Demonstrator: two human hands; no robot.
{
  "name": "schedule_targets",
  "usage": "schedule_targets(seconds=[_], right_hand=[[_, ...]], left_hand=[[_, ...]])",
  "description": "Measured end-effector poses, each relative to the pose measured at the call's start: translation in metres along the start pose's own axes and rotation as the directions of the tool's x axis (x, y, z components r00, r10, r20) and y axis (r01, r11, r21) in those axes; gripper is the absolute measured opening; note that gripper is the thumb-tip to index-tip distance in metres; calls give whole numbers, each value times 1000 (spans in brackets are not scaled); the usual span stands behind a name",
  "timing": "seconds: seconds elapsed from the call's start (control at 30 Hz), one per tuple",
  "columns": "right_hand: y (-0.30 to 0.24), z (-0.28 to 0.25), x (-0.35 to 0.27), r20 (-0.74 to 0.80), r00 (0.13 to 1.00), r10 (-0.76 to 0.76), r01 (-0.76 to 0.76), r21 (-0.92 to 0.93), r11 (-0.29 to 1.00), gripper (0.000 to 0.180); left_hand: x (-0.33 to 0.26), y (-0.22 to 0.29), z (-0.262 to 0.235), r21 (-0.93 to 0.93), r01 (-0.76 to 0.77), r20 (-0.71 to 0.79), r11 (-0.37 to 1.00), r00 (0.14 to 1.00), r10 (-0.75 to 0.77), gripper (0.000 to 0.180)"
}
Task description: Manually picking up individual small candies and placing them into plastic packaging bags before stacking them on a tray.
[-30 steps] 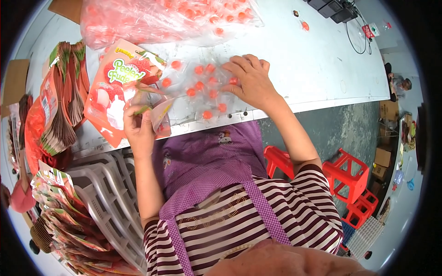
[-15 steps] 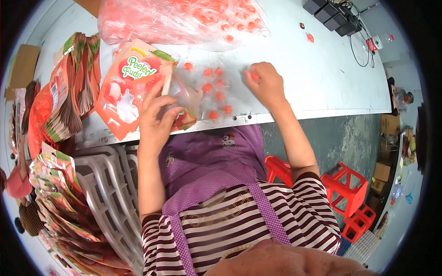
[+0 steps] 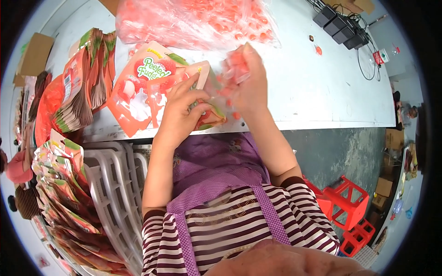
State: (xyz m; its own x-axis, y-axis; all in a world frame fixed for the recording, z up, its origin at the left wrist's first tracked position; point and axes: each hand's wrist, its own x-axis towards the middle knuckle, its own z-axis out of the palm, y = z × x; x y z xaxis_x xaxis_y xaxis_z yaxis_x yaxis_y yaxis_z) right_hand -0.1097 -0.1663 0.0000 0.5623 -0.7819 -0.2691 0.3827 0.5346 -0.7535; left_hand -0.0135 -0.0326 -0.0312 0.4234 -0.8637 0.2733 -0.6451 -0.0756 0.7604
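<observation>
Pouch [image 3: 211, 118]: gripped it with the left hand [image 3: 180, 109]; clutched wrapped red candies [image 3: 235, 66] in the curled right hand [image 3: 253, 82], just beside it.

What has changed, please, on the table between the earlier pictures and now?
The right hand has taken up a cluster of candies and moved left, toward the left hand. The left hand, which keeps hold of a pouch, has moved right and farther from the body. Fewer loose candies show on the table. The big bag and the fanned pouches stayed put.
</observation>
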Motion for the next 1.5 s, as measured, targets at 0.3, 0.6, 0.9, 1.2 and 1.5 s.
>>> schedule_targets(seconds=[0.3,0.6,0.9,1.2,1.5], right_hand=[[37,-1,2,243,952,-185,235,-197,952,15],[39,-1,-2,325,874,-362,331,147,932,19],[47,-25,9,375,913,-161,308,-373,875,16],[47,-17,-6,511,726,-461,677,-410,611,20],[22,-22,-11,923,382,-47,924,-381,22,39]], left_hand=[[8,2,-3,-87,25,-47,996,998,-29,15],[12,6,-7,-6,-3,-40,1000,999,3,16],[9,8,-4,-75,-15,-119,997,993,5,11],[0,4,-3,-309,-2,-104,951,994,-32,10],[-15,9,-20,-563,-25,-127,826,990,-56,8]])
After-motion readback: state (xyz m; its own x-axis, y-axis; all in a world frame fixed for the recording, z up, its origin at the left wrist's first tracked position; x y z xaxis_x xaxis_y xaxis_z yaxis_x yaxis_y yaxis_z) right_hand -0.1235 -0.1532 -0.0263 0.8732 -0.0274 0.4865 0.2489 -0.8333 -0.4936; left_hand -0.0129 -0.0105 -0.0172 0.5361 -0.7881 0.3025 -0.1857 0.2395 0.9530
